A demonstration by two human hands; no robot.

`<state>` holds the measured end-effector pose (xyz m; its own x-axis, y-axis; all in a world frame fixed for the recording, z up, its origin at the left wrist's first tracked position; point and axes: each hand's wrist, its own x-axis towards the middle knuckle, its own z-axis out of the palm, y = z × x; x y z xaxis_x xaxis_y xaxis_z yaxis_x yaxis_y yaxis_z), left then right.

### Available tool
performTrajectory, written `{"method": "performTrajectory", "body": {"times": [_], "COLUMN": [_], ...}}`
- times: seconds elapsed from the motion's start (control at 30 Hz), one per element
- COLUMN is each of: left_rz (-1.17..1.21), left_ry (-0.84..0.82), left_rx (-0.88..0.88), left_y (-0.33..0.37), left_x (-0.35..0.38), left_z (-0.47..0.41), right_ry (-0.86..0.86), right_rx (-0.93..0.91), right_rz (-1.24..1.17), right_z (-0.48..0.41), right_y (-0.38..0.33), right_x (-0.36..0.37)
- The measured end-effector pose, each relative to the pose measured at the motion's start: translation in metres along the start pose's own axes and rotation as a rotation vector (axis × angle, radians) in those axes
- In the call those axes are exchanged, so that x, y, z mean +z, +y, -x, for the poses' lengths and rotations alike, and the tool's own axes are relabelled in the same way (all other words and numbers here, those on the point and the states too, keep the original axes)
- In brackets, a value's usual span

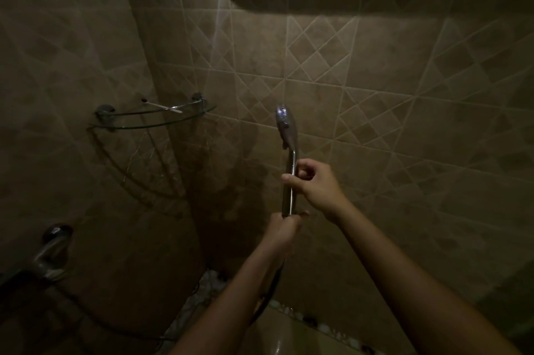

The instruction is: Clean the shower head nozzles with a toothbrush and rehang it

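Chrome shower head (286, 126) stands upright near the middle of my view, a smooth rounded head on a long polished handle, its nozzle face turned toward nine o'clock and seen edge-on, so I cannot make out the nozzles. My right hand (313, 184) is clamped around the middle of the handle, thumb across the front and fingers curled behind. My left hand (284, 229) is closed around the bottom end of the handle, at six o'clock from the right hand, where a dark flexible hose (267, 297) drops away in a curve between my forearms.

At ten o'clock from the shower head, well apart from it, a curved glass corner shelf (150, 120) with a thin metal rail sits on round chrome mounts. A slim white toothbrush (163, 106) lies across it, bristle end toward the corner.

The walls are matte brown tile (375, 88) with pale grout lines cut into a diamond pattern. At eight o'clock, low and dim, a chrome tap (53, 247) sticks out from the left wall. Pebbled flooring (208, 288) shows at the bottom.
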<state>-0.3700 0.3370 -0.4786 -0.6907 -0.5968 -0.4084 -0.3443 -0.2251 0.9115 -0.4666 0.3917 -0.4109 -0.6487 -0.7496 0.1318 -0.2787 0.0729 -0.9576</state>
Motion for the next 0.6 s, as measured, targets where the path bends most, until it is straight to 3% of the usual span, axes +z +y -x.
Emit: {"method": "performTrajectory", "body": {"times": [0.33, 0.6], "left_rz": [0.014, 0.011], "left_ry": [-0.009, -0.010], "left_rx": [0.008, 0.051], "left_y": [0.0022, 0.0009], "left_x": [0.0033, 0.0015], "left_z": [0.0045, 0.0071], "right_ry": [-0.029, -0.122], "right_rx": [-0.036, 0.045], "right_rz": [0.011, -0.153], "right_z": [0.0005, 0.0029], "right_y": [-0.0062, -0.0060], "right_x": [-0.0042, -0.0090]}}
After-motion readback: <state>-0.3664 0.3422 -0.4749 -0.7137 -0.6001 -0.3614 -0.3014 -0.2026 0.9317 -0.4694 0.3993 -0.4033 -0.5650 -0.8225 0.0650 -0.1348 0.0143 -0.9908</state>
